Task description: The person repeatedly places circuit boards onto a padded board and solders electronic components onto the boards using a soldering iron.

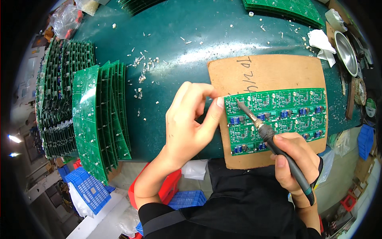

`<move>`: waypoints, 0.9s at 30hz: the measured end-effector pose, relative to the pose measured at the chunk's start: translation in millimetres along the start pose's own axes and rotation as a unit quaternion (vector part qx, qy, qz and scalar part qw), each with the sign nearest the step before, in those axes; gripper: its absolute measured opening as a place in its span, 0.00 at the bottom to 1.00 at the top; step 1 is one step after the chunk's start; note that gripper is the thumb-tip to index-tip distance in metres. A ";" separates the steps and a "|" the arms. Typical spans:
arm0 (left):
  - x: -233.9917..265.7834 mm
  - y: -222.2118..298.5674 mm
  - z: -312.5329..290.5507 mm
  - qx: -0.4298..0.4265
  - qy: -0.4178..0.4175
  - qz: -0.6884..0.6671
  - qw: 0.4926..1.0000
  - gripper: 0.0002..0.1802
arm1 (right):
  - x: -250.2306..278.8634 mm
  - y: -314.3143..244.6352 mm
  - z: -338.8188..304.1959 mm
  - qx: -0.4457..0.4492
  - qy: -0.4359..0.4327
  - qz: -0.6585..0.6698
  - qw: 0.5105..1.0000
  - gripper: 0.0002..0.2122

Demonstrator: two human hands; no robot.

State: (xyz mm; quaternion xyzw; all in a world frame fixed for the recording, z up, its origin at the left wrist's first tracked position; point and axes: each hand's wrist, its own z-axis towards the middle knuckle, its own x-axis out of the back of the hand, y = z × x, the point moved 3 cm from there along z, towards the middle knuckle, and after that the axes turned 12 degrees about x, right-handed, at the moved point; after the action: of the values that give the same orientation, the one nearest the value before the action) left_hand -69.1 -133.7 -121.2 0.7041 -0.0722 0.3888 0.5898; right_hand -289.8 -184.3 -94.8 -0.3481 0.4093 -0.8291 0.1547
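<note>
A green circuit board panel with rows of small components and blue cylindrical parts lies on a brown cardboard sheet bearing handwriting. My left hand is closed at the panel's far left corner, its thumb and index fingertips together on the edge there. A soldering iron with a dark handle is in my right hand, gripped like a pen. Its metal tip reaches down to the panel's upper left part, close to my left fingertips. The exact contact point is too small to make out.
Stacked green boards stand on the left, a near stack and a taller one behind. More boards lie at the far right. Loose components dot the dark green table. A metal bowl and white tissue sit right.
</note>
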 end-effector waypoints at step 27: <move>-12.1 18.0 8.5 -0.140 -0.009 0.015 0.990 0.08 | 24.2 5.7 -14.4 -0.014 0.083 -0.054 0.995 0.12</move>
State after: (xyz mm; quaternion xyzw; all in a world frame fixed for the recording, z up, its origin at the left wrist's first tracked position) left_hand -83.6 -150.9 -114.9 0.6166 -0.1416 0.3770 0.6765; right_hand -317.3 -192.8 -94.5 -0.3018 0.4126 -0.8566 0.0698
